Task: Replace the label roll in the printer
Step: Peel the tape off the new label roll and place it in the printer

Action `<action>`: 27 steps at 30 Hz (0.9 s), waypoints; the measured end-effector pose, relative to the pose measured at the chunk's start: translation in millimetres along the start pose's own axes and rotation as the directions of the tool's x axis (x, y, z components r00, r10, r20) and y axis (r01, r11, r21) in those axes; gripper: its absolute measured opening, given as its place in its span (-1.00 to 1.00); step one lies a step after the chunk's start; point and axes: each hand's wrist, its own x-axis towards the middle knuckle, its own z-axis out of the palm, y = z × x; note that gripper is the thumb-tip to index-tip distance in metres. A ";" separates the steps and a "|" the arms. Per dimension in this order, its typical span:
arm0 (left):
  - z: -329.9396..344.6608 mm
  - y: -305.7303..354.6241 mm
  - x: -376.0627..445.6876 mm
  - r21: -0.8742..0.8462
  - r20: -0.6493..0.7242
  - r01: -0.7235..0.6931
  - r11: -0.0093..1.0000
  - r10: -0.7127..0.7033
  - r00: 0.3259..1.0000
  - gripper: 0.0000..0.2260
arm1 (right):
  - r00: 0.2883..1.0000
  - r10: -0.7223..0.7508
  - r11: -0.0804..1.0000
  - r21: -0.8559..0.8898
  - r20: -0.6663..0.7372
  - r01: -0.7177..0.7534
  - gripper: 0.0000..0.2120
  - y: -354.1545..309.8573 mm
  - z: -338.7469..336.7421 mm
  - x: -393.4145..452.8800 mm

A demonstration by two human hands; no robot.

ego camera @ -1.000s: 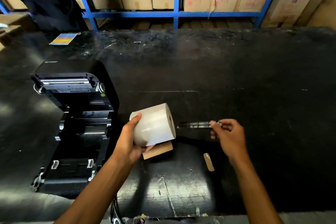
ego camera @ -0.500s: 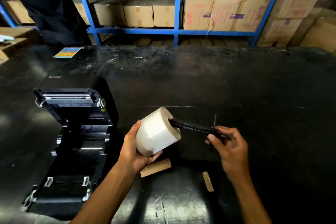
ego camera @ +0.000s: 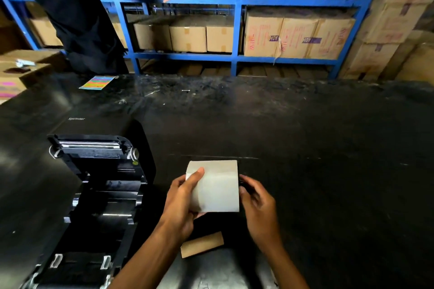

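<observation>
A white label roll (ego camera: 217, 186) is held above the black table, lying sideways. My left hand (ego camera: 182, 204) grips its left end, thumb on top. My right hand (ego camera: 257, 204) is at its right end, fingers closed around the black spindle (ego camera: 243, 182), of which only a small dark end shows; the rest is inside the roll. The black label printer (ego camera: 98, 195) stands open to the left, its lid tipped back and its roll bay bare. An empty brown cardboard core (ego camera: 202, 244) lies on the table under my hands.
The black table (ego camera: 328, 171) stretches far to the right. A colourful sticker sheet (ego camera: 97, 82) lies at its far left edge. A person in dark clothes (ego camera: 77, 14) stands behind the table. Blue shelving (ego camera: 237, 58) with cardboard boxes fills the back.
My right hand has pushed the black spindle into the roll's core until almost none of it shows. The roll has turned level and both hands have come close together.
</observation>
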 end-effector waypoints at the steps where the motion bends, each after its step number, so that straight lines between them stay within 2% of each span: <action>1: 1.3 0.4 1.7 -0.010 -0.006 0.012 1.000 -0.012 1.000 -0.49 | 1.000 0.009 1.000 0.001 -0.005 -0.009 -0.73 1.3 2.2 0.8; 3: 3.6 1.8 2.0 -0.020 -0.019 0.032 0.999 -0.032 0.999 -0.55 | 0.999 0.041 0.999 0.019 -0.022 -0.041 -0.78 3.0 0.5 4.4; 4: 4.4 2.1 2.6 -0.017 -0.027 0.037 0.999 -0.037 0.999 -0.56 | 0.997 0.071 0.997 0.033 -0.011 -0.070 -0.74 3.5 -1.2 6.3; 7: 10.8 1.5 1.5 0.023 -0.036 0.010 1.000 -0.009 0.999 -0.56 | 0.981 0.143 0.985 0.072 0.134 -0.154 -0.42 4.7 0.6 11.3; 9: 17.7 0.0 -1.8 0.067 -0.045 -0.023 0.997 0.026 0.999 -0.58 | 0.970 0.158 0.978 0.109 0.184 -0.180 -0.33 2.4 6.2 12.4; 13: 32.8 -2.4 -5.9 0.152 -0.048 -0.131 0.980 0.140 0.989 -0.64 | 0.973 0.219 0.952 0.201 0.076 -0.230 -0.31 5.2 13.3 12.3; 16: 41.5 1.7 -7.3 0.300 0.008 -0.184 0.936 0.190 0.982 -0.63 | 0.943 0.332 0.877 0.369 0.001 -0.309 -0.45 6.3 12.9 12.7; 18: 42.2 9.7 -4.9 0.434 0.093 -0.182 0.882 0.157 0.983 -0.64 | 0.907 0.421 0.798 0.477 -0.006 -0.368 -0.51 4.1 8.0 15.7; 20: 37.0 19.3 3.0 0.490 0.190 -0.131 0.862 0.041 0.981 -0.67 | 0.866 0.499 0.724 0.544 0.013 -0.425 -0.45 4.4 0.1 20.0; 22: 24.8 21.7 18.0 0.467 0.217 -0.079 0.880 -0.027 0.976 -0.73 | 0.834 0.552 0.687 0.568 -0.003 -0.453 -0.45 7.1 -9.7 23.1; 23: 16.9 16.9 26.3 0.492 0.186 -0.099 0.865 0.006 0.983 -0.80 | 0.827 0.562 0.684 0.576 -0.025 -0.447 -0.51 7.8 -13.8 23.5; 24: 6.4 8.7 36.5 0.599 0.145 -0.155 0.785 0.083 0.986 -0.88 | 0.825 0.563 0.692 0.575 -0.052 -0.436 -0.57 9.0 -17.7 23.5; 25: -5.5 -3.0 48.3 0.755 0.134 -0.197 0.625 0.147 0.980 -0.90 | 0.825 0.560 0.706 0.566 -0.078 -0.426 -0.60 9.1 -21.1 23.4; 26: -17.1 -16.3 58.5 0.875 0.157 -0.212 0.435 0.158 0.975 -0.84 | 0.825 0.557 0.720 0.552 -0.098 -0.421 -0.62 9.1 -23.9 23.2; 27: -27.1 -28.6 66.6 0.947 0.191 -0.213 0.240 0.111 0.975 -0.74 | 0.823 0.557 0.728 0.542 -0.110 -0.420 -0.63 9.7 -25.7 23.1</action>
